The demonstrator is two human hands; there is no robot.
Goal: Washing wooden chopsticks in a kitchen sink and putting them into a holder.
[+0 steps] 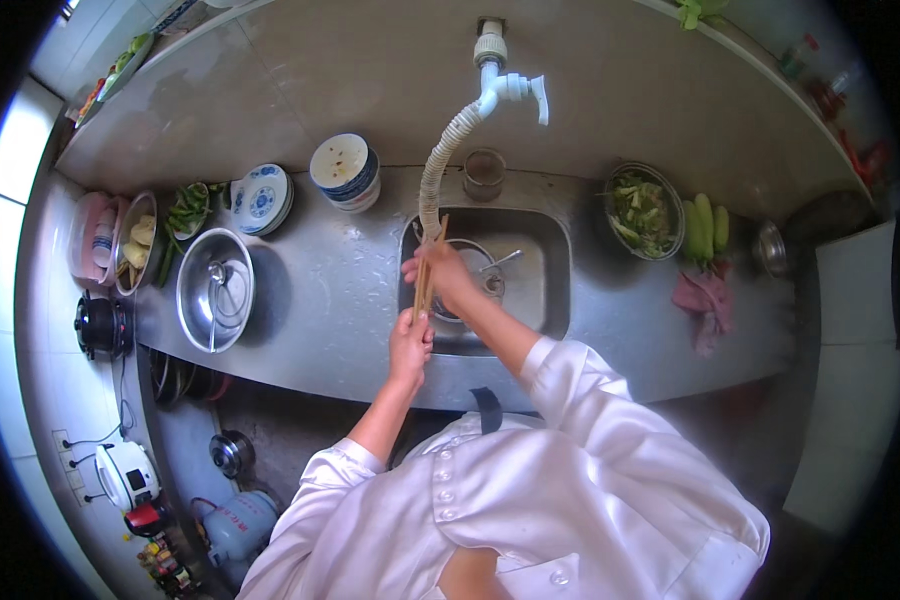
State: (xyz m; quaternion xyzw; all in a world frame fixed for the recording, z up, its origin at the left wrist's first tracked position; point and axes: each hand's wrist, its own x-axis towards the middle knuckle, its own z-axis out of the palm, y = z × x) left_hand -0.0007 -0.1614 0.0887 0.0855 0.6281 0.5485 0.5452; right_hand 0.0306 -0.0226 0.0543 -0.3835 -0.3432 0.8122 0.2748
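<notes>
My left hand (410,349) grips the lower end of a bundle of wooden chopsticks (423,289), held upright over the left part of the steel sink (556,300). Higher up the bundle, my right hand (448,276) is wrapped around the chopsticks, just below the mouth of a ribbed white hose (436,161). That hose hangs from a plastic tap (495,88) on the wall. Beneath my hands a round metal bowl (461,246) sits in the sink, partly covered by my right hand and forearm. A metal spoon (504,259) rests in the sink area.
Left on the steel counter (330,292) stand a steel basin (221,319) with a ladle, stacked plates (262,196) and stacked bowls (343,165). A glass jar (484,174) stands behind the sink. To the right are a bowl of chopped greens (645,214), green gourds (701,229) and a pink cloth (703,304).
</notes>
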